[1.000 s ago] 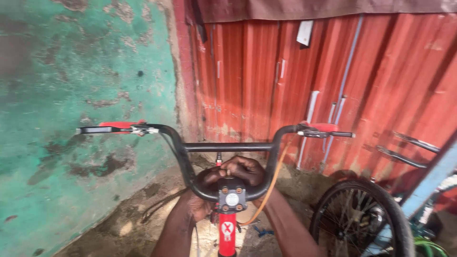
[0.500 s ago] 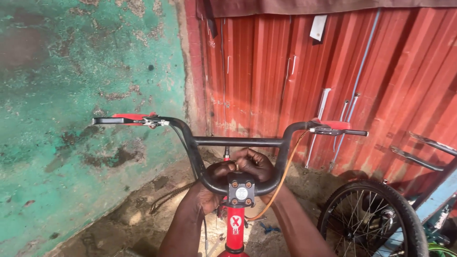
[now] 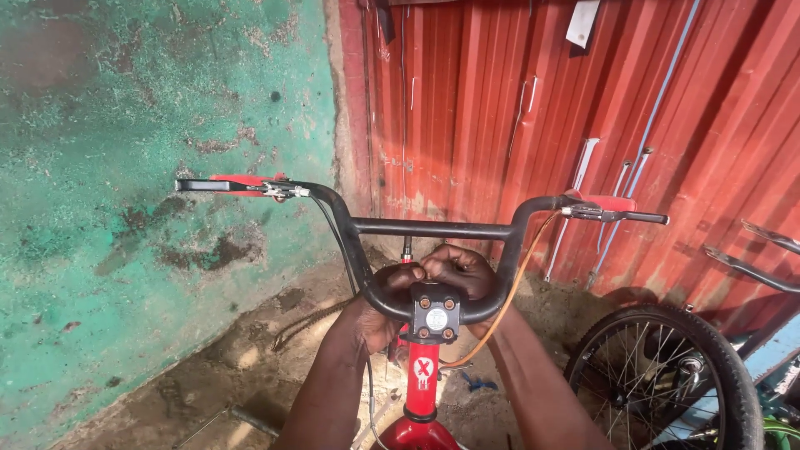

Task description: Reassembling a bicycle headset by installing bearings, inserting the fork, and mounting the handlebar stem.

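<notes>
A red bicycle frame (image 3: 421, 387) stands in front of me with black handlebars (image 3: 433, 227) and red grips. A black stem clamp (image 3: 434, 316) with several bolts holds the bar. My left hand (image 3: 379, 312) reaches under the bar left of the clamp. My right hand (image 3: 454, 271) is curled just behind the bar above the clamp, fingers closed on a small part near a thin upright rod (image 3: 407, 248). Both hands touch each other behind the bar. An orange cable (image 3: 508, 304) runs down from the right brake lever (image 3: 612, 215).
A green, flaking wall (image 3: 150, 167) is at the left and a red corrugated metal wall (image 3: 583, 108) behind. A bicycle wheel (image 3: 667, 379) stands at the lower right. The ground is bare dirt with cables and a small blue piece (image 3: 479, 383).
The view has shifted slightly, so the handlebars sit lower and more centred. My hands stay together behind the bar at the clamp, the fingers shifting a little.
</notes>
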